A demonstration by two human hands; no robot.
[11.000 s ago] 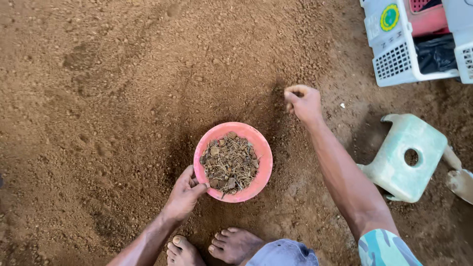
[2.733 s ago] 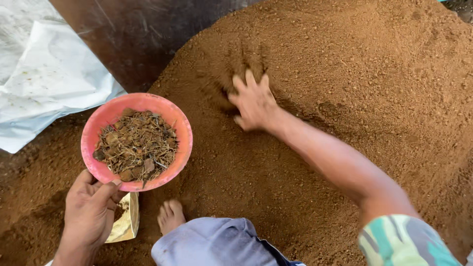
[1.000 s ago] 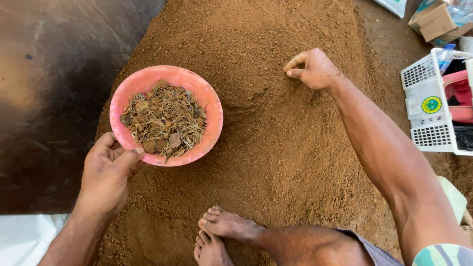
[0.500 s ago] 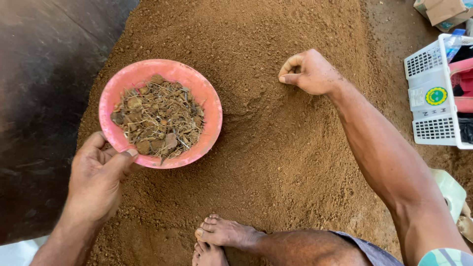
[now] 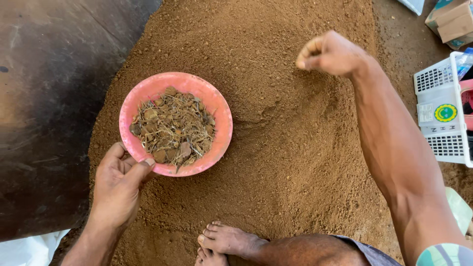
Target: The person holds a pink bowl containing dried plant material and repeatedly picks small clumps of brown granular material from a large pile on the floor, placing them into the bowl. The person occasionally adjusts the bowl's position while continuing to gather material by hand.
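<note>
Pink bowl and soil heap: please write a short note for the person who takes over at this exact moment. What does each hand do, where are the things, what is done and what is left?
Left hand: grips the near rim of the pink bowl, which rests on the soil heap.
Right hand: closed in a fist, raised over the heap; what it holds cannot be seen.
Done: the bowl holds clods, roots and dry bits.
Left: most of the heap looks fine already; small lumps show at its far left edge. White basket stands at the right.

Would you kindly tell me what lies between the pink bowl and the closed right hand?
In the head view, only bare brown soil of the heap lies between the pink bowl and the right hand; nothing else sits there.
</note>
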